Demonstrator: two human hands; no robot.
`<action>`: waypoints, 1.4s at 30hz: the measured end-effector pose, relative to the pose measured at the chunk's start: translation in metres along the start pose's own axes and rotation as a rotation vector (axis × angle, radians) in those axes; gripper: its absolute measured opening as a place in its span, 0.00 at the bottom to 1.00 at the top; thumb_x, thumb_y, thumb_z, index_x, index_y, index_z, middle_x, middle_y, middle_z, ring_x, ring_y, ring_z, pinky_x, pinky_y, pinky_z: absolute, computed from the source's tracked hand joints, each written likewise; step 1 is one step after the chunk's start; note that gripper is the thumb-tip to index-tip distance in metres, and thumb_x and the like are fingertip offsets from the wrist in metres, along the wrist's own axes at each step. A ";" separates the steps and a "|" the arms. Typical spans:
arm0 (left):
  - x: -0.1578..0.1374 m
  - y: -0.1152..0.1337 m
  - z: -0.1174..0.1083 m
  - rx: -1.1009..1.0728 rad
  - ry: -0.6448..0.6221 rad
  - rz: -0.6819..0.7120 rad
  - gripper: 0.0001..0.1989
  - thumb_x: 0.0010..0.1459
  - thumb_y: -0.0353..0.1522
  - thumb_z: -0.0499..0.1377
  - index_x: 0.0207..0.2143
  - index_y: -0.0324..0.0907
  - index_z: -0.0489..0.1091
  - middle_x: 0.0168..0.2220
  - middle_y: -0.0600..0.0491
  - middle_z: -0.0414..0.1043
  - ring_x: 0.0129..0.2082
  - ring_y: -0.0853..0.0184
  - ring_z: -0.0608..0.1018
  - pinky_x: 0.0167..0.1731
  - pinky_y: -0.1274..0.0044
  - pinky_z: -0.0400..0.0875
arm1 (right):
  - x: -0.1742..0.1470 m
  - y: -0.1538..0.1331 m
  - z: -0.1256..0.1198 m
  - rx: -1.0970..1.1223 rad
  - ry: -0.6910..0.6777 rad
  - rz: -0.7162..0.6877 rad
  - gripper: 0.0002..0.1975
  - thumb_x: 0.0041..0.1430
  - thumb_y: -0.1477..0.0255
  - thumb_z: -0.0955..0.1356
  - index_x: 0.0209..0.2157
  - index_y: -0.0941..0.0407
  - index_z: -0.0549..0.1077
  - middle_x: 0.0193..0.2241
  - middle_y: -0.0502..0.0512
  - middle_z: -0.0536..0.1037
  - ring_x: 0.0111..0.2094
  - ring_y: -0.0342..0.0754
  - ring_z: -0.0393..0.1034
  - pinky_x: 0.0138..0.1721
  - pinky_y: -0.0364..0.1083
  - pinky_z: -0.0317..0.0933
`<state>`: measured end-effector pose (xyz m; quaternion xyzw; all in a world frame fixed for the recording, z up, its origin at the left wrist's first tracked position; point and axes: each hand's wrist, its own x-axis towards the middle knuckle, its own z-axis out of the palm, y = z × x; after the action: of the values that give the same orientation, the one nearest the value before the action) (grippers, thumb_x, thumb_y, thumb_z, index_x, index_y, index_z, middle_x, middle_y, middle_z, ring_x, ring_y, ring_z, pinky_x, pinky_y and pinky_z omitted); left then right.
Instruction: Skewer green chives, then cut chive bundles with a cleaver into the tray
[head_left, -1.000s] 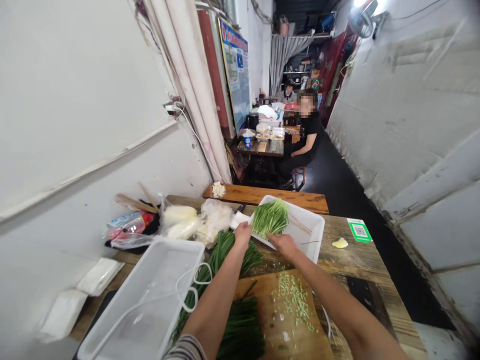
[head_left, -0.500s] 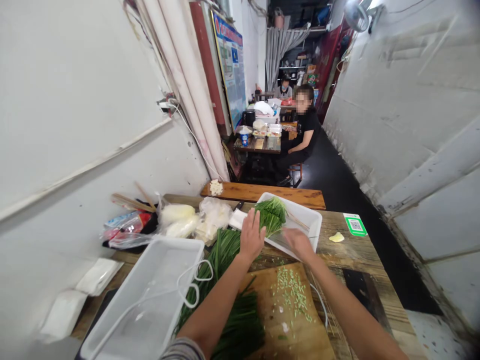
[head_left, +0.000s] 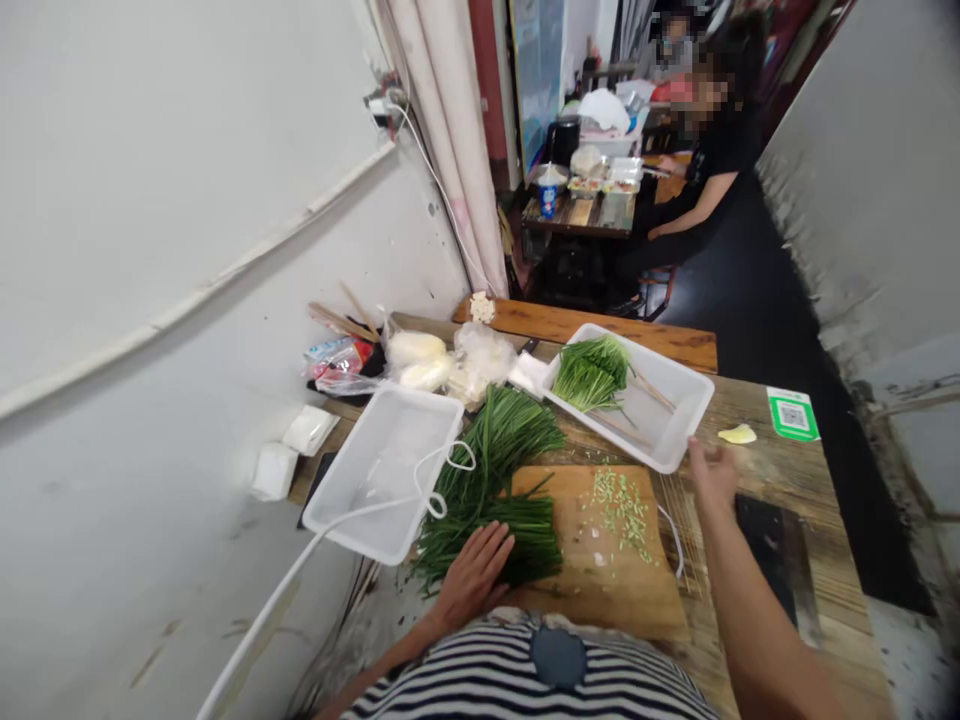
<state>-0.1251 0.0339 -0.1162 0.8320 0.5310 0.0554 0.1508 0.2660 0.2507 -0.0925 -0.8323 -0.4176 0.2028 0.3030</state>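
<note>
My left hand [head_left: 477, 570] lies flat, fingers stretched out, on a bundle of long green chives [head_left: 529, 540] at the left side of a wooden cutting board [head_left: 577, 600]. Another heap of chives [head_left: 495, 440] lies behind it. My right hand [head_left: 714, 475] is at the near right corner of a white tray [head_left: 675, 435], fingers apart; whether it touches the rim I cannot tell. In that tray are a bunch of cut chives [head_left: 592, 372] and thin sticks. Small chopped bits [head_left: 622, 510] are scattered over the board.
A second white tray [head_left: 382, 460] with a white cord across it stands at left. Behind are bagged pale vegetables [head_left: 420, 360] and a knife handle [head_left: 529, 346]. Skewers [head_left: 686, 540], a yellow leaf [head_left: 737, 434] and a green code card [head_left: 793, 414] lie at right. People sit beyond.
My left hand has come back from the cut chives in the tray to the bundle on the board. My right hand has moved from inside the tray to its near right corner. The view has tilted down.
</note>
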 end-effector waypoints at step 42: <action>0.222 -0.034 -0.077 0.168 0.170 -0.589 0.66 0.33 0.58 0.65 0.66 0.34 0.42 0.67 0.30 0.39 0.67 0.41 0.42 0.63 0.56 0.37 | -0.172 -0.095 0.133 0.245 -0.874 -0.126 0.24 0.40 0.63 0.75 0.41 0.59 0.77 0.53 0.66 0.72 0.60 0.66 0.54 0.61 0.59 0.43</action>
<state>-0.0781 0.2620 -0.0683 0.6444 0.7626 0.0345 0.0460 0.0350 0.1995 -0.1116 -0.5996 -0.5289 0.5641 0.2061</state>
